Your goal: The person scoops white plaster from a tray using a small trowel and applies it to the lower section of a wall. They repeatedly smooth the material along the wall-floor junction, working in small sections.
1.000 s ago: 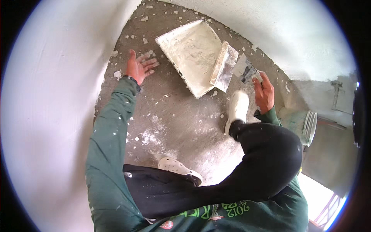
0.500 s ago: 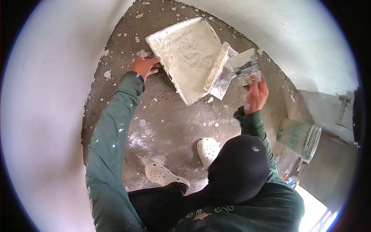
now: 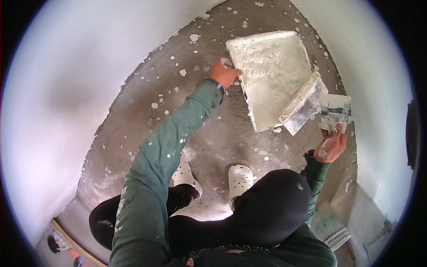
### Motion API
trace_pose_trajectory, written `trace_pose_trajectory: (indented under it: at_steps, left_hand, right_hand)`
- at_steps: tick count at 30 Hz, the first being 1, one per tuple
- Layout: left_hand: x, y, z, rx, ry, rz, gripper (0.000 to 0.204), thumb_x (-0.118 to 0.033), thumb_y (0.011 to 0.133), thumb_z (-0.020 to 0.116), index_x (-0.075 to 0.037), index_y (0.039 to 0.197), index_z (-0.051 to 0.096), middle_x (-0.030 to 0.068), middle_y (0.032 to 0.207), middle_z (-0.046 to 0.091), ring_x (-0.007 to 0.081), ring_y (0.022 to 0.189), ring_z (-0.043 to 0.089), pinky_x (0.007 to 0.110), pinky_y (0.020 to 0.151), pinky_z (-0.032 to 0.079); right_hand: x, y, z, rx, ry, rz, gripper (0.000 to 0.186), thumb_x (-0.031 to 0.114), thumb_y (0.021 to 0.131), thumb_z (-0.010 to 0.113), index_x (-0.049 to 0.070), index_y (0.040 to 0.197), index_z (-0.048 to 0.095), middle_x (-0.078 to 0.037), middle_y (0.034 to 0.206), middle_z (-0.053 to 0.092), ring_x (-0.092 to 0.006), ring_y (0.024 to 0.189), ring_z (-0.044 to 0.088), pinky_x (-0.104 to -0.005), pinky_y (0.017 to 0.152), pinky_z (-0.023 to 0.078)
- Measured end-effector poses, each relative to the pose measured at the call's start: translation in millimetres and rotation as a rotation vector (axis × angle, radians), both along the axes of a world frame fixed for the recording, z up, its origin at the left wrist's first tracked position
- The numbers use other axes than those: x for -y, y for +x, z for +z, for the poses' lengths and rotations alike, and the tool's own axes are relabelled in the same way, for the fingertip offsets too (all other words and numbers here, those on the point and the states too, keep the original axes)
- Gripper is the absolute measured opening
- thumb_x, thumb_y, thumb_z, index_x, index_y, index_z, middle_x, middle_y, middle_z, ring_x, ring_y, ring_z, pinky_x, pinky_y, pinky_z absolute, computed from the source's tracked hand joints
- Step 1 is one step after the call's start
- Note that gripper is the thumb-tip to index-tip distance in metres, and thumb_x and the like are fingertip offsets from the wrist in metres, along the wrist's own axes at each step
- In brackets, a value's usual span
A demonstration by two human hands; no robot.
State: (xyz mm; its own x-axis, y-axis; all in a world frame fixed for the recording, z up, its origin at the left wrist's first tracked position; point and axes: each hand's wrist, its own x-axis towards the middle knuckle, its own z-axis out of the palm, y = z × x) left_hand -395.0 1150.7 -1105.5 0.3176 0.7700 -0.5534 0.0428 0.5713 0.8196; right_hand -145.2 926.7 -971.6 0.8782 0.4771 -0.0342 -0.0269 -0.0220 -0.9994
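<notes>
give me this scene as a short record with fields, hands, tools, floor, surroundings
left hand: left hand grips the near-left corner of the plaster tray
right hand: right hand holds a small putty knife, blade up, beside the tray
tray: square, coated in white plaster, tilted on the floor
wide trowel: wide trowel leans on the tray's right edge
floor: grey concrete floor with white plaster spatter
footwear: white perforated clogs
surroundings: white plastered walls on both sides
</notes>
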Motion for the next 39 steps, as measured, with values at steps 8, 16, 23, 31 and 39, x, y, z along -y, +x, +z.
trace_pose_trajectory:
  at_steps: [8, 16, 23, 31, 39]
  left_hand:
    - [111, -103, 35, 0.046, -0.070, 0.387, 0.045, 0.002, 0.074, 0.070, 0.006, 0.107, 0.040, 0.0157, 0.092, 0.055, 0.0207, 0.071, 0.061, 0.030, 0.053, 0.053]
    - [211, -186, 58, 0.047, -0.289, 0.440, 0.053, -0.007, 0.077, 0.072, 0.004, 0.116, 0.038, 0.0144, 0.102, 0.054, 0.0227, 0.086, 0.059, 0.037, 0.073, 0.052]
    - [266, -308, 39, 0.097, -0.245, 0.353, 0.050, -0.009, 0.078, 0.072, 0.004, 0.114, 0.039, 0.0133, 0.105, 0.056, 0.0229, 0.091, 0.059, 0.038, 0.078, 0.052]
    - [368, -589, 69, 0.142, -0.350, -0.012, 0.069, -0.021, 0.080, 0.072, 0.007, 0.130, 0.035, 0.0189, 0.119, 0.053, 0.0273, 0.102, 0.058, 0.038, 0.086, 0.049]
    - [363, -949, 148, -0.348, 0.345, -0.912, 0.064, -0.036, 0.085, 0.063, 0.006, 0.129, 0.041, 0.0150, 0.097, 0.065, 0.0215, 0.085, 0.063, 0.035, 0.071, 0.050]
  right_hand:
    - [-65, -91, 20, -0.051, 0.049, 0.348, 0.033, 0.012, 0.094, 0.051, -0.005, 0.122, 0.049, -0.011, 0.099, 0.062, -0.0159, 0.083, 0.062, -0.0284, 0.067, 0.053]
    - [-36, -141, 36, -0.057, -0.088, 0.446, 0.036, 0.017, 0.094, 0.052, -0.004, 0.123, 0.050, -0.009, 0.100, 0.063, -0.0146, 0.079, 0.062, -0.0273, 0.062, 0.053]
    - [9, -266, 31, 0.174, -0.264, 0.567, 0.038, 0.016, 0.093, 0.053, -0.006, 0.124, 0.049, -0.006, 0.092, 0.063, -0.0089, 0.069, 0.058, -0.0230, 0.058, 0.049]
    - [111, -562, 54, 0.065, -0.339, 0.671, 0.040, 0.016, 0.092, 0.053, -0.006, 0.125, 0.046, -0.009, 0.095, 0.063, -0.0141, 0.075, 0.061, -0.0299, 0.062, 0.054]
    - [172, -851, 95, 0.187, -0.732, 0.821, 0.025, 0.024, 0.088, 0.060, 0.000, 0.096, 0.059, -0.006, 0.078, 0.060, -0.0150, 0.063, 0.061, -0.0308, 0.051, 0.053]
